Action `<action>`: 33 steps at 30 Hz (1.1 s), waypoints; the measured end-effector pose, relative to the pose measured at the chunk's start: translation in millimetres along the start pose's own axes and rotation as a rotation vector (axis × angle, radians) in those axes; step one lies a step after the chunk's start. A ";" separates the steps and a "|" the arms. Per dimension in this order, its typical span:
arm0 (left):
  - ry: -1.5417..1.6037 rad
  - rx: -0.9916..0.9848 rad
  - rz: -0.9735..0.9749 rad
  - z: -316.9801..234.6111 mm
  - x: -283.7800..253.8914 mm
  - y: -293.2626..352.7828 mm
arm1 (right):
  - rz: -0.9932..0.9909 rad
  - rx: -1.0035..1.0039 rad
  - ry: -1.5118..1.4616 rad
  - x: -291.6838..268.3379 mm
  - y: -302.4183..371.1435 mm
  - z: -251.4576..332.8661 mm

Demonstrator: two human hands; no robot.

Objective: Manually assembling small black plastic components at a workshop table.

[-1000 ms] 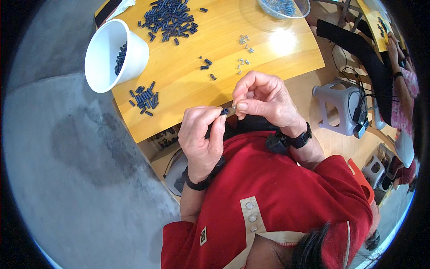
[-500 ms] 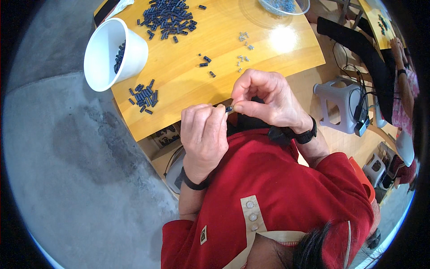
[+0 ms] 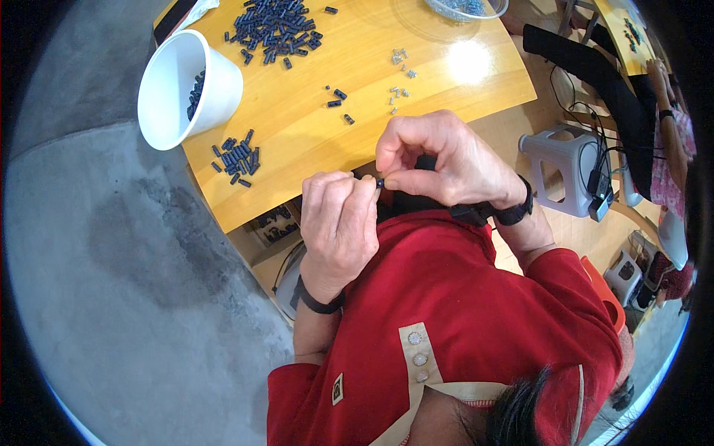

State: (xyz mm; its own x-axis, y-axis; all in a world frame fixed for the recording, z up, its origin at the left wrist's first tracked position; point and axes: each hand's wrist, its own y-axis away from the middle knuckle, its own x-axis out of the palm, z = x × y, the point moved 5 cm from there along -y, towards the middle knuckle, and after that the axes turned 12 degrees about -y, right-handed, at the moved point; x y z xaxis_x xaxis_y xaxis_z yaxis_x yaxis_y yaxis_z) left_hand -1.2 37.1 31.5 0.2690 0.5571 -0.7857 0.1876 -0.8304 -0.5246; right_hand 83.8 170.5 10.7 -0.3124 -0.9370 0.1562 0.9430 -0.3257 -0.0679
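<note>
Between my two hands, just off the table's near edge, is a small black cylindrical part [image 3: 380,183]. My left hand [image 3: 338,223] is closed, its thumb and forefinger pinching the part from the left. From the other side, my right hand [image 3: 450,160] meets the part's end with thumb and forefinger, the other fingers curled. Fingertips cover most of the part. Beyond my hands, a few loose black parts [image 3: 335,103] lie on the wooden table [image 3: 297,141]. Small silvery screws [image 3: 398,92] are scattered to their right.
A big heap of black parts [image 3: 271,31] lies at the far side, a smaller pile [image 3: 236,160] at the left edge. A white tub [image 3: 223,85] holds more. A clear bowl [image 3: 487,13] stands far right. A grey stool [image 3: 554,171] and another person's arm [image 3: 671,137] are at right.
My right hand has shifted slightly left and turned a little at the part. My left hand stays almost in place, still pinching the part. The table items have not been moved.
</note>
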 end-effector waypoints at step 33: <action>0.264 -0.489 -0.131 44.9 6.4 40.8 | -0.433 -0.166 0.578 19.7 -13.1 -47.2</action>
State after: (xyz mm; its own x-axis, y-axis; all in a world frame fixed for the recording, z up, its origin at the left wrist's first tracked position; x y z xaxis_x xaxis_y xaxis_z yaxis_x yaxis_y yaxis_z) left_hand -34.3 6.5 -9.7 0.4287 0.6903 -0.5829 0.6340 -0.6895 -0.3502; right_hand 59.9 150.4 -31.8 -0.7058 -0.6226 -0.3380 0.7066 -0.6528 -0.2729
